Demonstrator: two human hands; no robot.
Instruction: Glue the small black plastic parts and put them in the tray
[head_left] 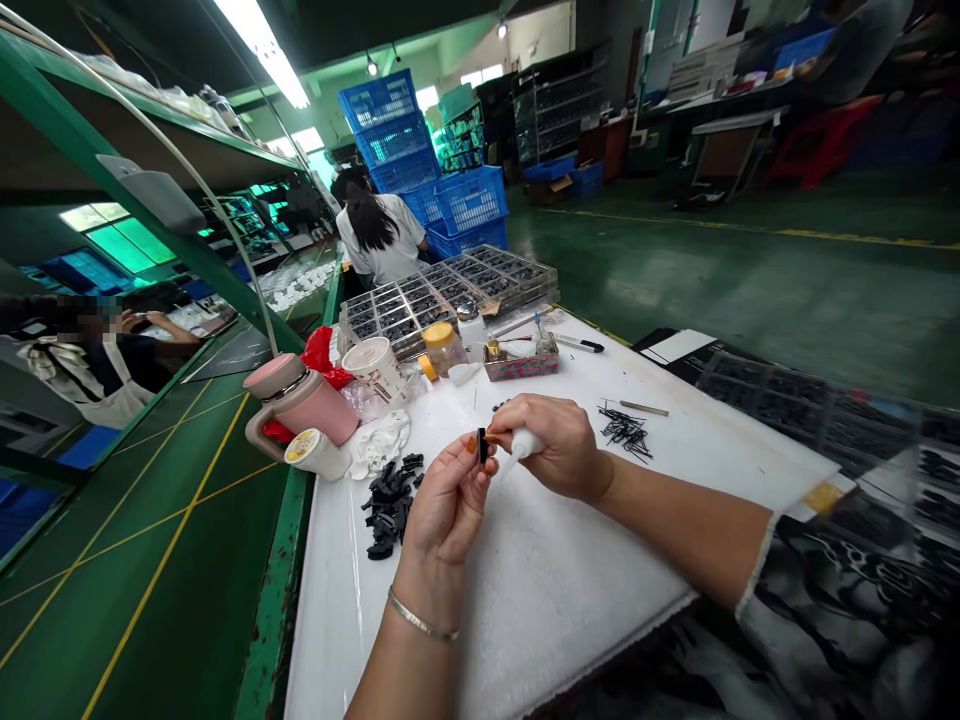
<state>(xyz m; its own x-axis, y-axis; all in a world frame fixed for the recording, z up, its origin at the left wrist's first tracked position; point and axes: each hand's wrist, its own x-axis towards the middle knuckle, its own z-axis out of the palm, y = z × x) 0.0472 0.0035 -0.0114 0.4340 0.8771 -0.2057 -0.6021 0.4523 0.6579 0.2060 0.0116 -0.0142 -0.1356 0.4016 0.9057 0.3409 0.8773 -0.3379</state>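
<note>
Between the fingertips of my left hand (448, 500) is a small black part (482, 446), held upright over the white tabletop. My right hand (559, 445) is closed around a small white squeeze bottle (527, 441) with a thin nozzle that slants down to the left. The right fingertips are close against the black part; whether they pinch anything else there is too small to make out. A pile of black parts (390, 505) lies left of my left hand. Beyond my right wrist are thin black pins (626, 432) in a loose heap, with a slim metal tool (644, 408) beside them.
A pink mug (304, 400), a white tub (316, 453), a paper cup (375, 370) and a yellow-lidded jar (444, 348) line the left and back. Behind stand a small box of bottles (521, 365) and a compartment tray (450, 290). Two people sit farther off at left and ahead.
</note>
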